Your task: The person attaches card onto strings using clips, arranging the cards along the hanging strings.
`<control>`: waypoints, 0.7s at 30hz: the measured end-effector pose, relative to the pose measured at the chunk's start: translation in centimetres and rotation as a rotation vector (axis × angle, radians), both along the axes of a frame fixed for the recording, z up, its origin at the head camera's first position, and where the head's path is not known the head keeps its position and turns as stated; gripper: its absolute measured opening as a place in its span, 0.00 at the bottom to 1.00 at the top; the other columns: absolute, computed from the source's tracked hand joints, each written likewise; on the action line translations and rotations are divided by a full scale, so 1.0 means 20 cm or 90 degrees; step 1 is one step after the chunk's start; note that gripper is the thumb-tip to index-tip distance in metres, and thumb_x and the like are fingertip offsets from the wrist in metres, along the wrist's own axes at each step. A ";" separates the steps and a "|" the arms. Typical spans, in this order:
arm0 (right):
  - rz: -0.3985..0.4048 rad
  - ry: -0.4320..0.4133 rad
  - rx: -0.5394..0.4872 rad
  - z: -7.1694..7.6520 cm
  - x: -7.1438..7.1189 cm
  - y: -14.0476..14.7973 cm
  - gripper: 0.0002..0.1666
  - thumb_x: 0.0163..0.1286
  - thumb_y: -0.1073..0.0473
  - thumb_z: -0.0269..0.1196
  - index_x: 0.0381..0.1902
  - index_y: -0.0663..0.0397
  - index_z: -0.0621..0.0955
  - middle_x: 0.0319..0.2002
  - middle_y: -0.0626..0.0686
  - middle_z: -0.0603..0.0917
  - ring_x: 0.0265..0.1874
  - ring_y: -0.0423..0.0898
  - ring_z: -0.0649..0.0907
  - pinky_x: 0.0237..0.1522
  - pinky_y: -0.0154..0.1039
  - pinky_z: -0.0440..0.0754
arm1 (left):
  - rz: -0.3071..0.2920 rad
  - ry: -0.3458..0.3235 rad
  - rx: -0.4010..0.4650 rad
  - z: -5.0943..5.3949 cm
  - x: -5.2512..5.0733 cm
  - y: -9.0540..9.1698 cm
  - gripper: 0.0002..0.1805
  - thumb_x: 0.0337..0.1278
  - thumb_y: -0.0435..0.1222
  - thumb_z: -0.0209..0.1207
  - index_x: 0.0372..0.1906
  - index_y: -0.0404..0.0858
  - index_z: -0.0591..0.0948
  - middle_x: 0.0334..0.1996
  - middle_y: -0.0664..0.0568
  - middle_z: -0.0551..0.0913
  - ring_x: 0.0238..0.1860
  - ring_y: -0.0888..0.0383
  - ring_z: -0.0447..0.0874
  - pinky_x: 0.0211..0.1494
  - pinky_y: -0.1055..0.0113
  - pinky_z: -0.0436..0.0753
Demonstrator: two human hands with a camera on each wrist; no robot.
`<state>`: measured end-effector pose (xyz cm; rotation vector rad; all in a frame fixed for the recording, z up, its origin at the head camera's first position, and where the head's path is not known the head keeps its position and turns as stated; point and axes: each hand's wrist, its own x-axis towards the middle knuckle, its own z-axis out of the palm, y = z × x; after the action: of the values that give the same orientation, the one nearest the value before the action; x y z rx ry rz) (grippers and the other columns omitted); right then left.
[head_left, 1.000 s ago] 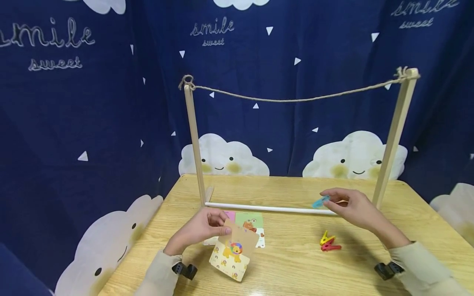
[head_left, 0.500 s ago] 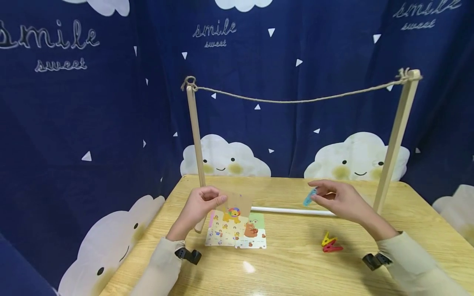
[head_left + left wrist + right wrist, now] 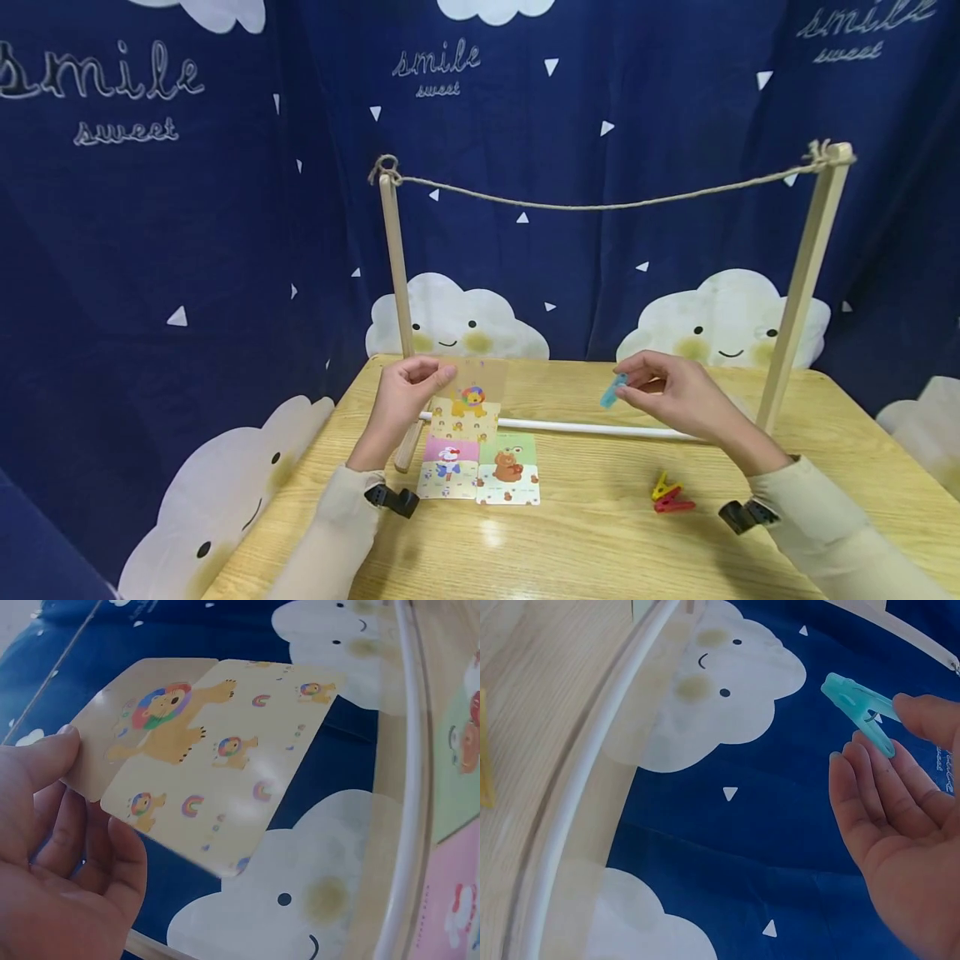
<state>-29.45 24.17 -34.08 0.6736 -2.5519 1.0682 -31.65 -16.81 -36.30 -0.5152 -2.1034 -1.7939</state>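
Observation:
My left hand pinches the lion card by its left edge, above the table near the left post. In the left wrist view the thumb lies on the tan part of the lion card. A light-blue clothespin is pinched by its handles between thumb and fingers of my right hand; the right wrist view shows the clothespin with its tip pointing away from the palm. Below the lion card lie a pink card and a green card, side by side.
A string sags between the left post and the right post. A white rod runs low between them. A yellow clothespin and a red clothespin lie on the table, right of the cards.
My left hand has risen and moved away from me with the lion card, uncovering more of the pink card. My right hand has moved left and slightly up with the blue clothespin.

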 end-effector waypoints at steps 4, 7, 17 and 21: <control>0.005 0.010 -0.003 0.02 0.00 -0.02 0.14 0.69 0.53 0.72 0.50 0.48 0.86 0.36 0.43 0.89 0.37 0.39 0.88 0.41 0.32 0.85 | 0.005 0.009 0.012 0.02 -0.01 0.01 0.12 0.61 0.39 0.73 0.43 0.35 0.90 0.34 0.52 0.90 0.38 0.57 0.85 0.43 0.67 0.82; 0.008 0.015 0.000 0.04 -0.01 -0.03 0.14 0.70 0.53 0.72 0.51 0.48 0.86 0.36 0.43 0.89 0.37 0.40 0.87 0.42 0.32 0.85 | 0.011 0.014 0.018 0.04 -0.02 0.02 0.13 0.61 0.41 0.72 0.43 0.35 0.90 0.34 0.51 0.89 0.39 0.56 0.84 0.44 0.67 0.82; 0.015 0.027 -0.007 0.10 -0.01 -0.08 0.18 0.70 0.52 0.72 0.55 0.48 0.85 0.37 0.44 0.89 0.38 0.40 0.87 0.44 0.30 0.84 | 0.064 0.057 0.074 0.13 -0.06 0.06 0.15 0.60 0.45 0.73 0.42 0.37 0.89 0.32 0.53 0.88 0.37 0.57 0.81 0.39 0.69 0.79; 0.003 0.035 -0.011 0.12 -0.01 -0.11 0.21 0.70 0.51 0.72 0.58 0.49 0.84 0.39 0.45 0.90 0.39 0.41 0.87 0.44 0.30 0.84 | 0.073 0.072 0.089 0.17 -0.08 0.08 0.15 0.60 0.45 0.73 0.42 0.37 0.90 0.32 0.53 0.88 0.38 0.57 0.82 0.40 0.69 0.79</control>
<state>-29.64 21.95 -31.69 0.6947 -2.4934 1.0577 -33.27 -15.26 -32.84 -0.4393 -1.8780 -1.7874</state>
